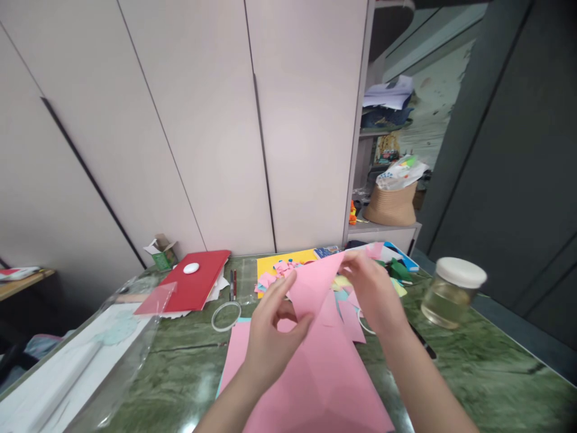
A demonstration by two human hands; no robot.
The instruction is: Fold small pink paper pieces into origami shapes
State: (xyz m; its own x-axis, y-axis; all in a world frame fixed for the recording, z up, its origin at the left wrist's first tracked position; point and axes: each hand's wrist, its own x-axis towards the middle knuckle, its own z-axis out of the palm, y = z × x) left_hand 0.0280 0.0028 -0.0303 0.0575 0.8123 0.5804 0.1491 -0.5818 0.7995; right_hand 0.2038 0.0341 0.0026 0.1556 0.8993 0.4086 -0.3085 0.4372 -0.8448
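Observation:
A folded piece of pink paper (313,282) is held up between both hands, tapering to a point at its upper right. My left hand (274,328) grips its lower left side between thumb and fingers. At the upper right tip, the fingers of my right hand (372,285) are pinched on the same paper. Beneath lie larger pink sheets (315,385), with a blue edge showing under them at the left. Small pink paper scraps (351,322) lie just beyond, partly hidden by my right hand.
A lidded jar (453,294) of pale liquid stands at right. Left are a red folder (193,279) with a white disc (191,268), a tape ring (226,316), pens (233,285) and a clear plastic sleeve (130,361). A yellow sheet (265,264) with paper bits lies behind.

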